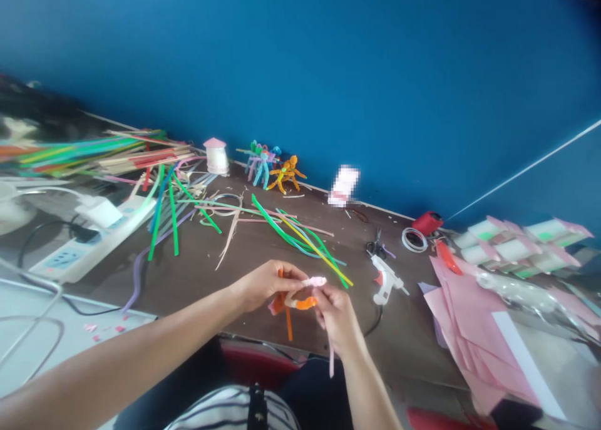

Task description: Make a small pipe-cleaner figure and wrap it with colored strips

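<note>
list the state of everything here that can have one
left hand: closed on pipe-cleaner piece
right hand: closed on it too
power strip: adapter plugged in
glue gun: lying on its side
scissors: open or shut unclear
orange figures: standing
pink sheets: overlapping, loosely fanned

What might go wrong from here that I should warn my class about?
The glue gun lies near the right hand, its cord curving close to the wrist; an arm could snag it, and a hot nozzle could burn. The scissors lie right behind the gun, so a hurried reach might meet a blade. Both hands, the left too, pinch the small fuzzy piece; a hard tug could deform it.
</note>
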`<act>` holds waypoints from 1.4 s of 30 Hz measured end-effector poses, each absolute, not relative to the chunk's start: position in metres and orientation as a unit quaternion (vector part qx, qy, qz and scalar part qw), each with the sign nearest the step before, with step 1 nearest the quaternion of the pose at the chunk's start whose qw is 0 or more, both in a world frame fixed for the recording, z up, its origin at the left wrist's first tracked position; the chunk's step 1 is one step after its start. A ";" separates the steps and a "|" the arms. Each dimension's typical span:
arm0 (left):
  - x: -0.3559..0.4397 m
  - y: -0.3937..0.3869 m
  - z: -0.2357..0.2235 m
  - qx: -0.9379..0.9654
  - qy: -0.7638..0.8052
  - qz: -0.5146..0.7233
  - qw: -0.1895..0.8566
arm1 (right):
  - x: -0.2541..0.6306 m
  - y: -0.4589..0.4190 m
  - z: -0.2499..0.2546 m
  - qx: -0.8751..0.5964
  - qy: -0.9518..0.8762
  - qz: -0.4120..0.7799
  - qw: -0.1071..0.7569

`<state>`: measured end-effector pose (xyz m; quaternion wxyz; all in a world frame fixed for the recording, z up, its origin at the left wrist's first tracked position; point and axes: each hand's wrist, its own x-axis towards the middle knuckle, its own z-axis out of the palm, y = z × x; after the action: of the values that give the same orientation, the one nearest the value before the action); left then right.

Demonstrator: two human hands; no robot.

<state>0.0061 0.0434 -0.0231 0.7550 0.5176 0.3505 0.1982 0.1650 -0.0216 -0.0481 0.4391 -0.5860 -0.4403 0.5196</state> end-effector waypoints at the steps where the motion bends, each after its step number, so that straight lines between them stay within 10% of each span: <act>1: 0.006 0.044 -0.026 0.509 0.353 0.193 0.761 | 0.165 -0.022 -0.049 -0.582 -0.444 0.520 0.440; 17: 0.024 0.040 -0.033 0.517 0.391 0.252 0.719 | 0.162 -0.020 -0.049 -0.595 -0.416 0.521 0.448; 32: 0.020 0.046 -0.008 0.903 0.306 0.285 0.095 | 0.173 -0.027 0.003 -0.645 -0.651 0.266 0.298; 37: 0.015 0.055 0.004 0.934 0.214 0.242 0.150 | 0.188 -0.021 0.025 -0.637 -0.670 0.258 0.282; 42: 0.016 0.054 0.008 0.857 0.198 0.253 0.403 | 0.196 -0.004 0.022 -0.513 -0.600 0.496 0.363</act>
<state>0.0157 0.0537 0.0076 0.4026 0.8572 0.1980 0.2530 0.1956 -0.0043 0.0217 0.3626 -0.5126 -0.5997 0.4962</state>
